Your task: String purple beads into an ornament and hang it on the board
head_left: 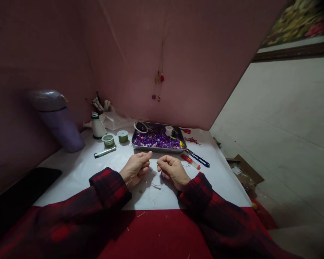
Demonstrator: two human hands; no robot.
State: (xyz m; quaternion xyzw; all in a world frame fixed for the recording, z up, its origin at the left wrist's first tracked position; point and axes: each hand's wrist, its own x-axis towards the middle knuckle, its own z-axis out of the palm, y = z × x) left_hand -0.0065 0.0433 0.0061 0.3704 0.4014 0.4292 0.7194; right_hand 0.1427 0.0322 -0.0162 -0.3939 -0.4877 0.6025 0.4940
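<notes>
Both of my hands are raised over the white table sheet, a short gap between them. My left hand is closed, thumb pressed on the curled index finger. Opposite it, my right hand pinches with thumb and forefinger. Whatever lies in either pinch is too small to make out. On the sheet below the hands are thin thread scraps. Just beyond my fingertips sits a metal tray full of purple and clear beads, with a white ring-shaped spool and a small white cup in it.
Green thread spools, a white thread cone and a slim tube stand or lie left of the tray. Blue thread snips and a red-and-clear case lie to the right. A purple bottle stands far left.
</notes>
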